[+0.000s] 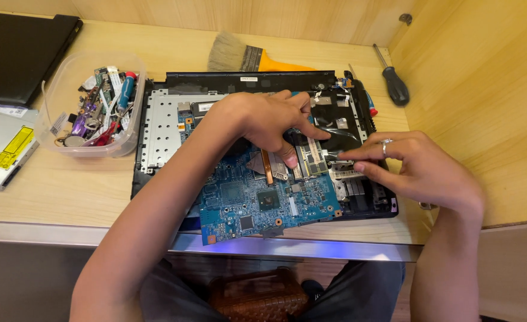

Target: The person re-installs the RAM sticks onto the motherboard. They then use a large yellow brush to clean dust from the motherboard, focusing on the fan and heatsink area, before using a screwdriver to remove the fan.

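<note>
The blue circuit board (263, 200) lies in the opened laptop shell (162, 128) on the counter (66, 191). Your left hand (263, 119) presses its thumb on the memory module (310, 158); your right hand (415, 167) pinches its edge, fingertips partly hidden. A parts tub (90, 104) sits left.

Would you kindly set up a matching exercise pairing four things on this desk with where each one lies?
Things:
1. paintbrush
2. black-handled screwdriver
3. clear plastic tub
4. silver optical drive

Places:
A. at the far left edge of the desk
B. behind the opened laptop, bristles pointing left
C. left of the laptop, full of small parts
D. by the right wooden wall, at the back

Pairs: 1-B, 2-D, 3-C, 4-A
</note>
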